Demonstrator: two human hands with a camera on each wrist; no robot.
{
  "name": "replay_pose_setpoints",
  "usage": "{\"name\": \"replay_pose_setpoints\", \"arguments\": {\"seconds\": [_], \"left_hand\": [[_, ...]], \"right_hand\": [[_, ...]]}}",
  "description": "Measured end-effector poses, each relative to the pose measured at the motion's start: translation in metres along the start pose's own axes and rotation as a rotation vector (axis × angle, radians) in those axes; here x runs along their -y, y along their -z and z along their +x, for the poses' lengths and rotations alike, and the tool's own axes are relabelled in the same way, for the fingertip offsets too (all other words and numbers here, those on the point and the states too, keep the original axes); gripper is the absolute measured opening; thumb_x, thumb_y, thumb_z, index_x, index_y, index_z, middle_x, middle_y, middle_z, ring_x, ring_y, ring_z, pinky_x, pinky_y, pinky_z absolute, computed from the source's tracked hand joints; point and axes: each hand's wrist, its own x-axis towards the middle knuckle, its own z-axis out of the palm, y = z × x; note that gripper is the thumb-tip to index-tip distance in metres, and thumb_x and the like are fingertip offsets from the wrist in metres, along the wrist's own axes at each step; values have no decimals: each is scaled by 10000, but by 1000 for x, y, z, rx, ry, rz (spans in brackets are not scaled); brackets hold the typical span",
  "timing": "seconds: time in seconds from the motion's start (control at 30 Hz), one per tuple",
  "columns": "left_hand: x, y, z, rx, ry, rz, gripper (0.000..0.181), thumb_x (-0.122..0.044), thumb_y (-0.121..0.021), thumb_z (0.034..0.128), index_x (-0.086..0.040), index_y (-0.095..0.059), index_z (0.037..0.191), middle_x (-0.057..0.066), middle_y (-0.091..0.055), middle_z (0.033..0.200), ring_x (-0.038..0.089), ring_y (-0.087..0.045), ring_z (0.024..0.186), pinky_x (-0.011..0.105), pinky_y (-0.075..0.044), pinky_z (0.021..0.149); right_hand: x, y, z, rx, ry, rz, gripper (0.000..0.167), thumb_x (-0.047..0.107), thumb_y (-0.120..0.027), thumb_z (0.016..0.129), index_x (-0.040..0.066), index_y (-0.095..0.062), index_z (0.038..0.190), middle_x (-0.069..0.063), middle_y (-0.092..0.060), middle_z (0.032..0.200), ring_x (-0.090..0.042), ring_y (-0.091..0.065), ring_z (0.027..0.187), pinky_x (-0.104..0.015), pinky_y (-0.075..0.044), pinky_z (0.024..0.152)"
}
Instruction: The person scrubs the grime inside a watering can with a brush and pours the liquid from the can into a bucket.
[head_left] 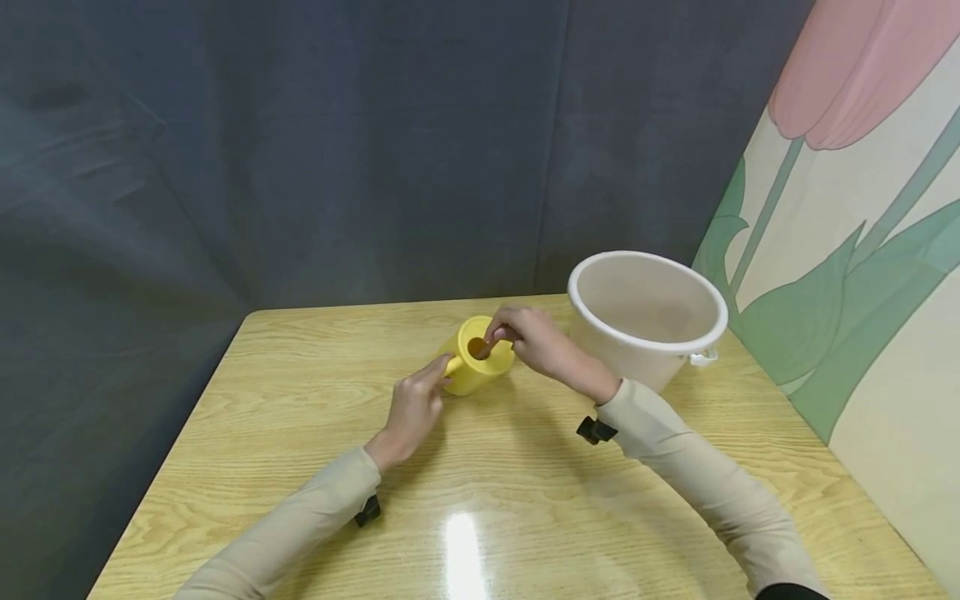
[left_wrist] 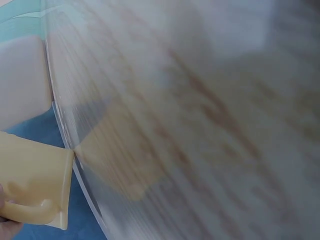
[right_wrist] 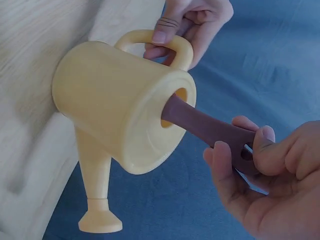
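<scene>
A yellow watering can (head_left: 468, 379) stands on the wooden table, tilted as far as the left wrist view suggests. My left hand (head_left: 414, 408) grips its handle (right_wrist: 182, 51), fingers curled round it. With thumb and fingers my right hand (right_wrist: 280, 175) pinches the holed end of a reddish-brown tool handle (right_wrist: 210, 127). The other end of that tool goes into the round opening in the can's top, so its tip is hidden. In the right wrist view the spout (right_wrist: 95, 170) with its flared end points away from the handle.
A large white bucket (head_left: 622, 342) stands at the back right of the table (head_left: 300, 442), close to my right forearm. Behind the table hangs a dark blue curtain (head_left: 375, 150). On the right is a wall (head_left: 900, 350) painted with tulips.
</scene>
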Motion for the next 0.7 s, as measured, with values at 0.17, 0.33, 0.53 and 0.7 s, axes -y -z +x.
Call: {"name": "replay_pose_setpoints", "arguments": {"seconds": [0.17, 0.33, 0.53, 0.7], "left_hand": [[0, 0, 1, -1, -4, 8, 491, 273, -645, 760, 104, -622, 1221, 260, -649, 1188, 346, -695, 989, 325, -580, 823], [-1, 0, 1, -3, 1, 15, 483, 257, -656, 770, 96, -626, 1224, 251, -653, 1187, 337, -695, 992, 322, -583, 817], [-1, 0, 0, -8, -2, 15, 499, 282, -627, 756, 117, -618, 1228, 275, -640, 1192, 348, -697, 980, 343, -590, 797], [0, -1, -1, -7, -1, 19, 520, 308, -612, 735, 125, -618, 1222, 281, -637, 1191, 339, -703, 964, 336, -590, 794]], "right_hand": [[0, -2, 0, -11, 16, -31, 110, -18, -630, 933, 36, -717, 892, -59, -699, 909, -231, -679, 877, -360, -574, 763], [-6, -11, -1, 12, 60, -58, 124, -22, -644, 921, 57, -728, 878, -42, -681, 892, -223, -664, 876, -367, -569, 793], [-11, -19, -1, 35, 85, -52, 170, -91, -628, 906, 42, -732, 890, -56, -690, 895, -232, -671, 873, -360, -575, 800], [-13, -21, 0, 30, 123, -41, 180, -114, -623, 897, 35, -724, 886, -57, -698, 890, -221, -667, 862, -359, -573, 789]]}}
